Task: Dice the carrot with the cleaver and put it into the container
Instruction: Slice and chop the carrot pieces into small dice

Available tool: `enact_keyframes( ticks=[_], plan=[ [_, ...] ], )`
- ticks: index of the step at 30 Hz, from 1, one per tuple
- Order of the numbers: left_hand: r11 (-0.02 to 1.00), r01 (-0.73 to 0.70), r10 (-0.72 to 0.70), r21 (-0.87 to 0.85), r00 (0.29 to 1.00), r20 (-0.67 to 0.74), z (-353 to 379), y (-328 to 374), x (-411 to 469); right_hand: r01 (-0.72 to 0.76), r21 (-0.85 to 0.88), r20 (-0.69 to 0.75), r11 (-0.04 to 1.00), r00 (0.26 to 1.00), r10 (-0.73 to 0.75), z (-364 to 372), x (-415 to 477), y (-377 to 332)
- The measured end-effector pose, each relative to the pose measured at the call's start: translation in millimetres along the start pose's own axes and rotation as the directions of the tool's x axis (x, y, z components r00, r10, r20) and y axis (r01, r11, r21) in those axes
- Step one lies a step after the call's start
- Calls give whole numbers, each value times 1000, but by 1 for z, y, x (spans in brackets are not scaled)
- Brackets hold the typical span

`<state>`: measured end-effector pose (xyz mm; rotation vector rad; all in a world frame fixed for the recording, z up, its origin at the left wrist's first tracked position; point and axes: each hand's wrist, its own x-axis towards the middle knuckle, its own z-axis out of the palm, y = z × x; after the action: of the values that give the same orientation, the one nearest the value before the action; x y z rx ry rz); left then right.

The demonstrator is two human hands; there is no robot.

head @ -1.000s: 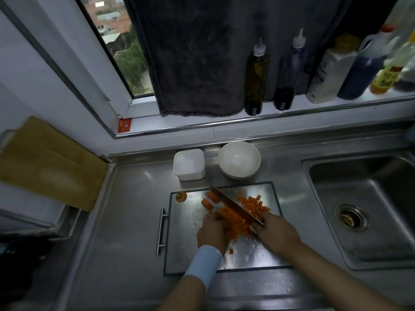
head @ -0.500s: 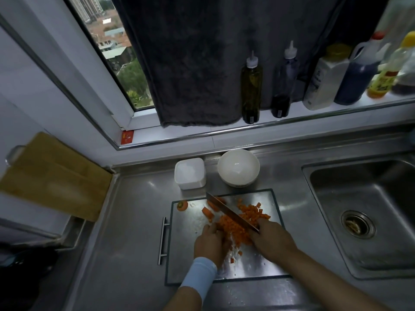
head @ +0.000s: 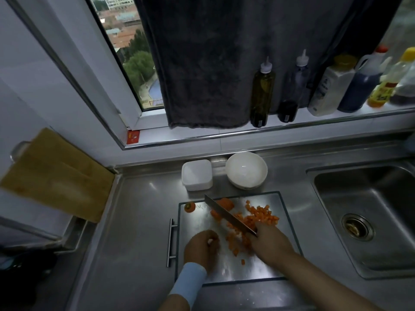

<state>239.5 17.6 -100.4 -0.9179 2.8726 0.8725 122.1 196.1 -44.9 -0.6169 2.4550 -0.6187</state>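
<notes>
— what's the right hand (head: 268,243) got?
— the cleaver (head: 229,215). the fingers are wrapped tight round the handle, so the handle is buried in the fist. the blade runs off toward 10 o'clock, edge down over the orange pile. i can't tell whether the edge meets the board.
— and the left hand (head: 202,245)?
— knuckles up on the steel board (head: 224,269), fingers curled under in a loose fist, just clear of the pile on its 9 o'clock side. nothing orange shows in it. there's a pale blue cuff at the wrist.
— where's the carrot?
— all on the board. the diced carrot (head: 258,217) is heaped on both sides of the blade, thickest toward 12 o'clock from the right hand, and a few stray cubes lie nearer the board's middle. an uncut carrot chunk (head: 225,203) sits by the blade's tip. the carrot end (head: 189,207) lies alone at the board's 11 o'clock corner.
— and the container?
— the white square container (head: 197,175) stands off the board at 12 o'clock, just past the far edge. a white bowl (head: 246,169) is beside it at 1 o'clock, and the sink (head: 370,221) is out at 3.
</notes>
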Motion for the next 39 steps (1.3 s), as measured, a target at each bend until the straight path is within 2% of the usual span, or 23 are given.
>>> enact_keyframes(
  ticks=[4, 7, 11, 17, 24, 31, 37, 39],
  plan=[
    [994, -38, 36, 104, 999, 22, -7, -32, -1, 7, 2, 20, 1000, 1000, -7, 19, -3, -21],
    [998, -59, 60, -22, 998, 36, -7, -49, -6, 3, -37, 49, 999, 999, -1, 37, -7, -34],
    [984, -37, 26, -173, 997, -66, -17, -64, -18, -24, -26, 78, 999, 997, 26, 58, -13, -44],
    [982, -136, 127, -132, 989, -73, -10, -79, -19, -29, -33, 54, 999, 998, 31, 77, -22, -54],
    [990, -122, 121, -72, 992, -26, -7, -76, -7, -47, -116, 53, 992, 997, 53, 82, -27, -65],
    [991, -117, 115, -62, 993, -35, -10, -68, -3, -59, -95, 36, 994, 997, 63, 76, -28, -68],
    [983, -172, 172, -63, 985, -6, -7, -69, -1, -66, -75, 16, 995, 998, 67, 71, -27, -70],
    [985, -146, 143, -89, 989, -38, -8, -69, -2, -63, -78, 18, 995, 998, 65, 73, -28, -71]
  ],
)
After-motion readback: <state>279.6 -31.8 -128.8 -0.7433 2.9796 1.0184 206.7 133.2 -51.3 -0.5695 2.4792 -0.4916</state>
